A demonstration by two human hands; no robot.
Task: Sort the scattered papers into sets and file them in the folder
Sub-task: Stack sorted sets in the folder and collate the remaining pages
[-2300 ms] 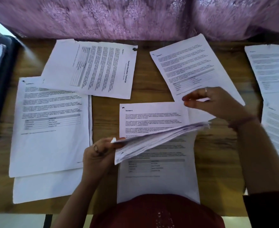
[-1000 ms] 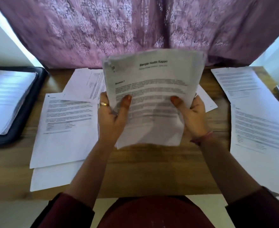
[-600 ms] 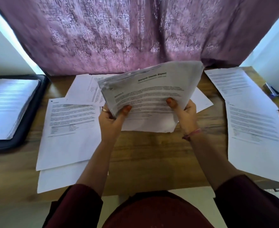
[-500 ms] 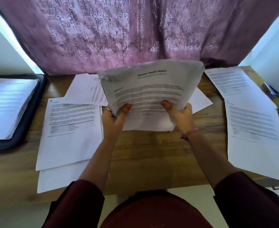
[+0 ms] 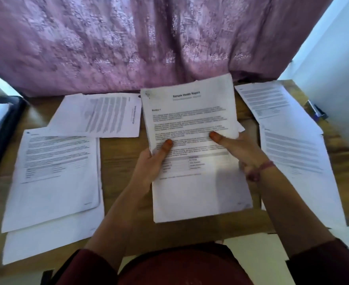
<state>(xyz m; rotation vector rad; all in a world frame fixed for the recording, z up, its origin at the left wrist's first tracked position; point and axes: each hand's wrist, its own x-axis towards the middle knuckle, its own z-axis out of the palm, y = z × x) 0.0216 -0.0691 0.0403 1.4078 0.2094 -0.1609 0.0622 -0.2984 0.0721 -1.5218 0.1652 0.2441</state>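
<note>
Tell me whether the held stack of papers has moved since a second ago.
Yes. The stack has come down: earlier it stood raised before the curtain; now it lies low over the table, in both hands.

Your view is dim and soft throughout: daylight glows pale blue at the top right and left edges beside the purple curtain, while the wooden table sits in muted shade. The sheaf of papers reads sharpest, though its small print blurs. A soft shadow falls across its lower right. Straight lines bow outward toward the frame's corners.
</note>
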